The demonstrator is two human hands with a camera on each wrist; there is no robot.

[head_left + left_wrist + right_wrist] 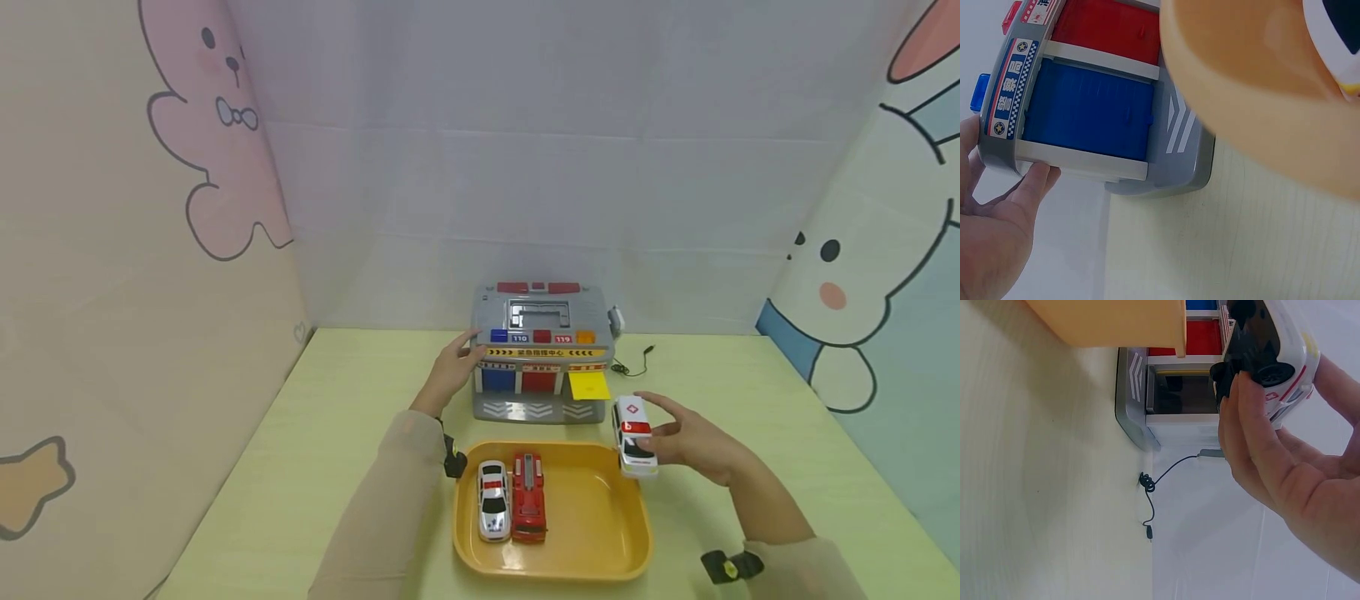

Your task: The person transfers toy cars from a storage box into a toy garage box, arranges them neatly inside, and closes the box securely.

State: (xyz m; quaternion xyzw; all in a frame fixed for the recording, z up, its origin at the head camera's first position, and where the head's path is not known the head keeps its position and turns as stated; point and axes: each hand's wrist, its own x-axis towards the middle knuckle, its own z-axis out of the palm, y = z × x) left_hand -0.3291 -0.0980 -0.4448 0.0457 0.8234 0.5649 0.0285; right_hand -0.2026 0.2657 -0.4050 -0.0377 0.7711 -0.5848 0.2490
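My right hand [693, 442] grips a white toy ambulance [632, 417] with a red stripe and dark windshield, raised at the right rim of the yellow tray [570, 572]. In the right wrist view its dark underside and wheels show, fingers [1254, 419] along them. My left hand [452, 373] touches the upper left corner of a grey toy emergency station [540, 411], fingers fairly straight. The station has a blue door [1091, 109], a red door [1110, 31] and a raised yellow door [589, 386]; behind the yellow one is a dark opening [1185, 394].
In the tray's left half lie a white toy police car [494, 508] and a red toy fire truck [529, 508], side by side. A thin black cable [637, 367] lies right of the station. Curtain-like cloth [450, 192] stands behind the pale table [337, 400].
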